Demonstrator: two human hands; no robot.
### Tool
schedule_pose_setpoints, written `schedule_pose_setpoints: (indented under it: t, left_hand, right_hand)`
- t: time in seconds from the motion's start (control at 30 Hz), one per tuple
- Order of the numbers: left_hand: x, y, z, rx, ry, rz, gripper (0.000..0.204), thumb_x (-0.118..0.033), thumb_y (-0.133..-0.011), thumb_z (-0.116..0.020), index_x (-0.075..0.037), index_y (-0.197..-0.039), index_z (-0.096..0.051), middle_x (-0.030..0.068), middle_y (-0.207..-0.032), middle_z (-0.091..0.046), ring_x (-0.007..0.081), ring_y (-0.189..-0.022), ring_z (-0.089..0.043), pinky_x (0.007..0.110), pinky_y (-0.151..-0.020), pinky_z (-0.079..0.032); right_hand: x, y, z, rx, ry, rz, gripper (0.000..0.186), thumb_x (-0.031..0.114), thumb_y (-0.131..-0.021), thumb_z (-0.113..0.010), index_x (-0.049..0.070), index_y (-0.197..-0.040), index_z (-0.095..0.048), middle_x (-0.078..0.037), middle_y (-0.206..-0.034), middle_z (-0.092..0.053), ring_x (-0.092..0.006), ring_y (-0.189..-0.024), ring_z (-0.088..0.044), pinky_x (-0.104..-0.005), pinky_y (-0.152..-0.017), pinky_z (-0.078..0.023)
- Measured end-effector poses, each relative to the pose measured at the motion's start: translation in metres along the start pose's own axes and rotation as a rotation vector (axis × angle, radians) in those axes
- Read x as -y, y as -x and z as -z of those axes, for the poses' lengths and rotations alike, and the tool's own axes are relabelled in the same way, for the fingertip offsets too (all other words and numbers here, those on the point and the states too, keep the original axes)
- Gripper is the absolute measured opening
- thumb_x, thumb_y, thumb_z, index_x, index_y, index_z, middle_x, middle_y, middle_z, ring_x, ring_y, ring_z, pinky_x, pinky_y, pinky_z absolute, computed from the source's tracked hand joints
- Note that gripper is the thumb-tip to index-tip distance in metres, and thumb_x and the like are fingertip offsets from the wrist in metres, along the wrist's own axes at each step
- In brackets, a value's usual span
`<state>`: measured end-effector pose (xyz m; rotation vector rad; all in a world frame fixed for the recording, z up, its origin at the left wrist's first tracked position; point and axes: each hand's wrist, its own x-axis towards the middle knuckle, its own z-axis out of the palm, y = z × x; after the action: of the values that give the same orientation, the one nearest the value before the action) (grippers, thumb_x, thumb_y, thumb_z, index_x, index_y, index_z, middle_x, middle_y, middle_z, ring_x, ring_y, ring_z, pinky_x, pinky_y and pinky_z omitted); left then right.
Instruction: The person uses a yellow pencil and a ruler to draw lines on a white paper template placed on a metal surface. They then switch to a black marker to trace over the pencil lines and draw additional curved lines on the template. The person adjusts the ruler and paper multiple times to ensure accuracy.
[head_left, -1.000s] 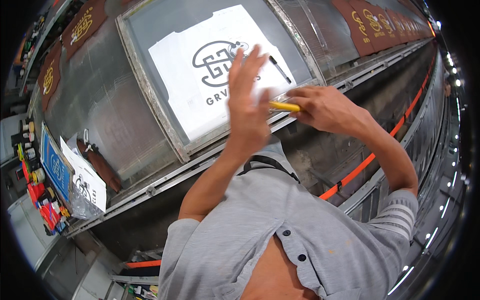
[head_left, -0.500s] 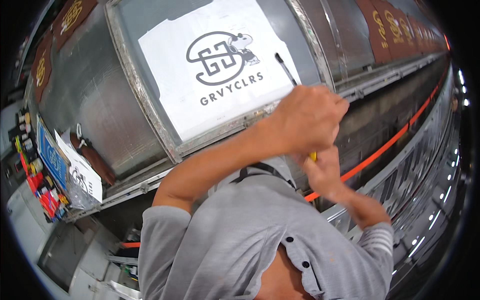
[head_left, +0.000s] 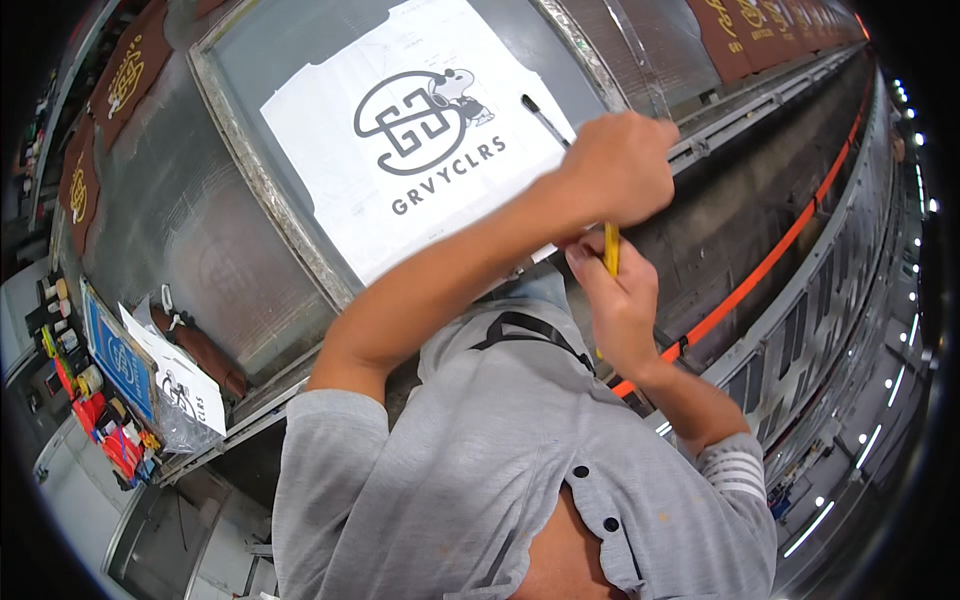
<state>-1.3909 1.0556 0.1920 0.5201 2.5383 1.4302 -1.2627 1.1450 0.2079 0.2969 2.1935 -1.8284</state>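
Note:
My left arm reaches across my body, and my left hand [head_left: 622, 170] is closed, its back facing up and its fingers hidden underneath. Just below it, my right hand [head_left: 622, 300] grips a slim yellow tool [head_left: 611, 248]. Its upper end stands out between thumb and fingers, and a small yellow bit shows beneath the fist; I cannot make out its exact kind. Beside my left hand, a black-capped pen [head_left: 545, 118] lies on a white printed sheet [head_left: 330, 150]. The sheet, with a black logo and a cartoon dog, rests inside a metal-framed screen [head_left: 250, 165].
Brown printed fabric pieces [head_left: 128, 75] lie at the far left and far right of the long table. At the left end are a blue framed screen [head_left: 118, 350], another printed sheet [head_left: 190, 385] and several bottles and tools. An orange strip [head_left: 770, 285] runs along the right.
The view has shifted a little. My right hand has turned and shows more of the yellow tool below my left hand, which remains closed.

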Motion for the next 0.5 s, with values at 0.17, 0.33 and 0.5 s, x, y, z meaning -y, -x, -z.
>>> schedule_pose_setpoints:
  t: [0.17,0.33,0.5]
  left_hand:
    - [0.011,-0.003,-0.008,-0.049,0.221,-0.007,0.031,-0.013,-0.086,-0.052,0.002,-0.103,-0.074,0.0248,-0.098,-0.073,0.0446,-0.094,-0.069,0.048,-0.089,-0.054]
    - [-0.013,-0.007,-0.015,0.165,0.033,-0.087,0.028,-0.011,-0.082,-0.055,-0.001,-0.099,-0.075,0.0224,-0.091,-0.073,0.0431,-0.087,-0.069,0.048,-0.081,-0.055]
    - [-0.004,-0.016,-0.009,0.247,-0.088,-0.133,0.028,-0.011,-0.08,-0.055,-0.005,-0.098,-0.076,0.0206,-0.093,-0.073,0.0409,-0.091,-0.069,0.047,-0.081,-0.055]
  right_hand:
    - [-0.003,0.003,-0.001,0.02,-0.037,-0.048,0.014,0.003,-0.097,-0.063,-0.008,-0.103,-0.067,-0.006,-0.096,-0.07,-0.007,-0.079,-0.055,-0.0238,-0.071,-0.047]
    - [0.001,0.023,-0.024,-0.226,-0.26,-0.012,0.016,0.004,-0.098,-0.063,-0.01,-0.106,-0.066,-0.007,-0.098,-0.069,-0.0088,-0.087,-0.058,-0.0253,-0.079,-0.049]
    - [0.003,0.011,-0.023,-0.169,-0.22,-0.05,0.019,0.004,-0.097,-0.062,-0.01,-0.109,-0.066,-0.008,-0.1,-0.068,-0.0096,-0.09,-0.057,-0.0258,-0.083,-0.048]
